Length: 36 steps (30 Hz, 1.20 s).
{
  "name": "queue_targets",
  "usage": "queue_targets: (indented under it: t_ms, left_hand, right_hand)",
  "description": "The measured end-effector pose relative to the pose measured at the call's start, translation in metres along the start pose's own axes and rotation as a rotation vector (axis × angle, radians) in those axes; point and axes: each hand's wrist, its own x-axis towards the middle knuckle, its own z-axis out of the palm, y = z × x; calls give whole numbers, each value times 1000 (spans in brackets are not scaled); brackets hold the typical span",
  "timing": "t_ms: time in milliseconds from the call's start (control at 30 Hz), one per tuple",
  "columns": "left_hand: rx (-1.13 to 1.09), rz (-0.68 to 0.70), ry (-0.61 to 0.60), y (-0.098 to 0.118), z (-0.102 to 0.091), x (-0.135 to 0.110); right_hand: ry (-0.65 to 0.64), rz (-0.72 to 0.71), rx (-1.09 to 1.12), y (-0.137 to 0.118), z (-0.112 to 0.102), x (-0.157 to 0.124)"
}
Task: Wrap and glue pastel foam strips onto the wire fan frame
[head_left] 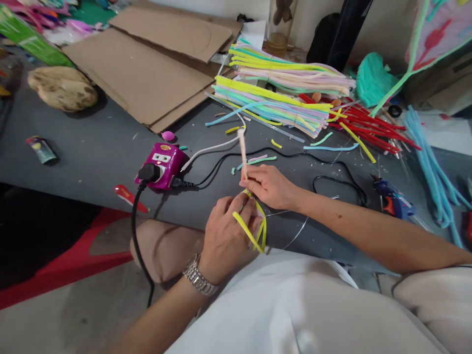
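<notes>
My left hand point(230, 219), with a metal watch on the wrist, is closed around a piece of bent yellow pipe cleaners point(263, 231) near the table's front edge. Its fingers cover much of that piece, and some pale pink material shows inside the yellow loops. Just above, my right hand point(271, 187) pinches a pale peach pipe cleaner point(243, 150) that points away from me with a curled tip. The lower end of the peach strand is hidden by my fingers. Thin clear strands stick out to the right beneath my right forearm.
Bundles of pastel pipe cleaners point(273, 105) lie at the back, beside red ones point(372, 125). A purple power block point(165, 162) with black cords sits left of my hands. To the right are a blue glue gun point(394, 199) and blue pipe cleaners point(427, 167). Cardboard sheets point(147, 73) lie behind.
</notes>
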Motion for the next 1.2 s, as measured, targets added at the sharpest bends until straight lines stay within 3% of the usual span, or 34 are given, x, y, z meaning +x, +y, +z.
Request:
queue_targets:
  t_ms: [133, 267, 400, 600, 800, 1100, 1200]
  left_hand:
    - [6, 5, 10, -1, 1, -1]
    - [-5, 12, 3, -1, 1, -1]
    - [-12, 1, -9, -1, 0, -1]
    - [-13, 5, -6, -1, 1, -2]
    - [39, 32, 27, 0, 0, 0]
    - [8, 29, 25, -2, 3, -1]
    - [2, 1, -2, -2, 2, -3]
  right_hand:
    - [64, 103, 141, 0, 0, 1]
    - [57, 34, 50, 1, 2, 1]
    - [-34, -71, -91, 1, 0, 0]
    - [42, 46, 38, 0, 0, 3]
    - [-67, -64, -130, 0, 1, 5]
    - [-51, 6, -38, 0, -1, 6]
    - [46, 137, 153, -6, -8, 0]
